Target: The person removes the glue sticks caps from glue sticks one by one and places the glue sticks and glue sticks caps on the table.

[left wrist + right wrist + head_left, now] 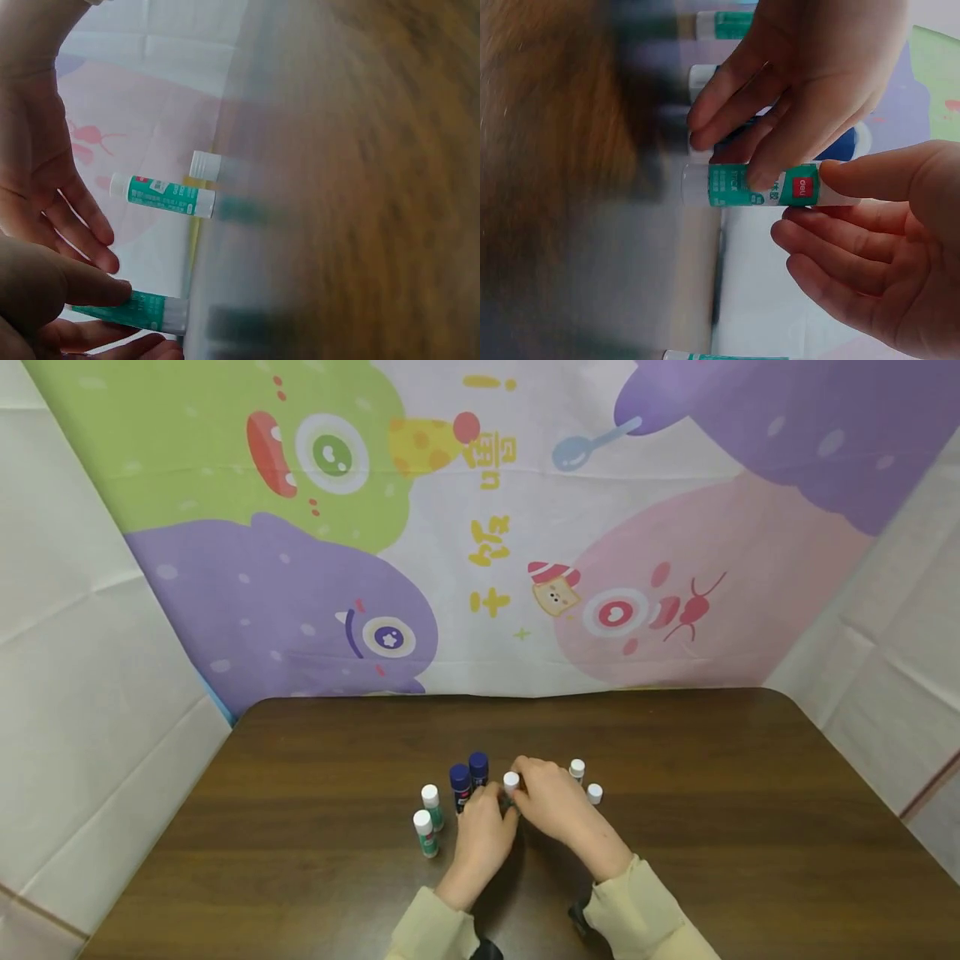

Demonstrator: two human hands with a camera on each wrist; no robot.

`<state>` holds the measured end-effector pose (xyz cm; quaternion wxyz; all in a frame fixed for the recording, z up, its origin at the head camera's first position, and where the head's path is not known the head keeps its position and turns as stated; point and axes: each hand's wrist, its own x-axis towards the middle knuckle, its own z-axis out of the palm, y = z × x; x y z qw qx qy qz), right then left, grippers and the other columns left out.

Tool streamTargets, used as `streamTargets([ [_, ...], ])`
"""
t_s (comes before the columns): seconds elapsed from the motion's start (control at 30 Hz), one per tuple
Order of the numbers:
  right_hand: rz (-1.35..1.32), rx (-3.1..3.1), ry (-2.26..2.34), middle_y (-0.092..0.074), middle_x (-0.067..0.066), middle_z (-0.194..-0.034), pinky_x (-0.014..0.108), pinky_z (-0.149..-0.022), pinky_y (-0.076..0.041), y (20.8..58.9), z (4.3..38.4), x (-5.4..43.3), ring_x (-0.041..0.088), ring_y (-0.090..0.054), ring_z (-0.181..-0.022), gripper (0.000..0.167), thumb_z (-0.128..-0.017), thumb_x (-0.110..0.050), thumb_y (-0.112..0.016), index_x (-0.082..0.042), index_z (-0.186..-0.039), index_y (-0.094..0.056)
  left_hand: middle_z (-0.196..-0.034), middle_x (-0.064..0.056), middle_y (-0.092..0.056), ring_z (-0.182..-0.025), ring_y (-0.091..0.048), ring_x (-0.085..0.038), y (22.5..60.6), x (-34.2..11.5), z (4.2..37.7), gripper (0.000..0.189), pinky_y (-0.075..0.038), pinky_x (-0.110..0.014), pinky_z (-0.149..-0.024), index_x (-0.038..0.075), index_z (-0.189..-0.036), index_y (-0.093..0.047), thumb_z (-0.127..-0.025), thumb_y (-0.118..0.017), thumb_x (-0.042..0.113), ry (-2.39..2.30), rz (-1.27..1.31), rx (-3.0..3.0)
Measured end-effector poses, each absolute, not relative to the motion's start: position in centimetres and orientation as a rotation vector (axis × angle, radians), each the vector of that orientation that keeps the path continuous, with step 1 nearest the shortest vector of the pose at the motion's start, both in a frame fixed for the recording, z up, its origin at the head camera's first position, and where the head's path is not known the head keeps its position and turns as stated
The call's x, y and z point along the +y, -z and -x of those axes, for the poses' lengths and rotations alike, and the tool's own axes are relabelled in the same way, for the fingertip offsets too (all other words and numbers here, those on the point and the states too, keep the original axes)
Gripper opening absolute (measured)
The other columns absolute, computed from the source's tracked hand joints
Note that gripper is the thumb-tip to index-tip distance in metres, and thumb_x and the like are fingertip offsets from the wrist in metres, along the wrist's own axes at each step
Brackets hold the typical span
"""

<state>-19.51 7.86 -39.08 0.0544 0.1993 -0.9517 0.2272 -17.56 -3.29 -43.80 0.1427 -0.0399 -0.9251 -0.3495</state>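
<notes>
A green glue stick with a white cap point(512, 781) stands upright between my two hands. My left hand point(482, 835) grips its green body point(731, 184), with the thumb on the label. At the cap end, my right hand point(557, 802) pinches it between thumb and fingers, while the other fingers point(832, 285) spread loosely. Just left of the left hand stand two dark blue glue sticks point(460, 778), partly hidden by that hand in the right wrist view.
Two green glue sticks with white caps point(423, 823) stand further left. Right of the right hand are another green glue stick point(163, 196) and a loose white cap point(205, 165) on the brown table point(300, 860). A printed cloth point(480, 652) hangs behind.
</notes>
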Motion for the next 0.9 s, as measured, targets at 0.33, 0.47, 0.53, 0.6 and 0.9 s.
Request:
streamTargets([
  [0.33,-0.547,-2.837,-0.782,-0.055,-0.003,-0.073,0.025,-0.056,-0.04,38.2,18.7,8.9,0.009,-0.047,-0.061,0.011,-0.084,-0.016,-0.063,-0.007,-0.089,-0.06,-0.079,-0.006,-0.058,-0.067,-0.052,-0.016,44.0,-3.0,17.9,0.011,-0.042,-0.03,-0.058,0.006,-0.085,-0.059,-0.077,-0.063,0.011,1.036,0.301,-2.614],
  [0.47,-0.518,-2.851,-0.838,-0.053,-0.004,-0.071,0.024,-0.054,-0.039,37.9,18.6,9.5,0.008,-0.046,-0.059,0.014,-0.083,-0.019,-0.065,-0.008,-0.089,-0.061,-0.079,-0.003,-0.058,-0.067,-0.051,-0.013,43.8,-3.1,17.8,0.013,-0.042,-0.026,-0.059,0.008,-0.09,-0.062,-0.077,-0.063,0.012,1.053,0.322,-2.608],
  [0.53,-0.503,-2.857,-0.863,-0.055,-0.005,-0.071,0.024,-0.054,-0.04,37.8,18.5,9.8,0.007,-0.046,-0.058,0.015,-0.082,-0.022,-0.067,-0.009,-0.088,-0.062,-0.079,-0.002,-0.058,-0.068,-0.051,-0.013,43.7,-3.0,17.7,0.015,-0.042,-0.026,-0.06,0.009,-0.091,-0.062,-0.077,-0.064,0.012,1.057,0.321,-2.61],
  [0.6,-0.491,-2.859,-0.893,-0.056,-0.006,-0.071,0.024,-0.054,-0.04,37.7,18.5,10.0,0.006,-0.047,-0.058,0.016,-0.081,-0.024,-0.067,-0.01,-0.087,-0.062,-0.08,-0.002,-0.059,-0.07,-0.053,-0.013,43.5,-3.0,17.7,0.016,-0.043,-0.027,-0.061,0.01,-0.092,-0.063,-0.076,-0.064,0.011,1.056,0.32,-2.608],
  [0.9,-0.518,-2.843,-0.987,-0.057,-0.005,-0.073,0.023,-0.057,-0.042,36.9,18.2,11.2,0.006,-0.049,-0.062,0.012,-0.081,-0.021,-0.067,-0.011,-0.087,-0.062,-0.083,0.0,-0.06,-0.077,-0.055,-0.015,42.9,-2.6,17.4,0.015,-0.045,-0.03,-0.066,0.011,-0.091,-0.066,-0.076,-0.067,0.015,0.912,0.331,-2.547],
])
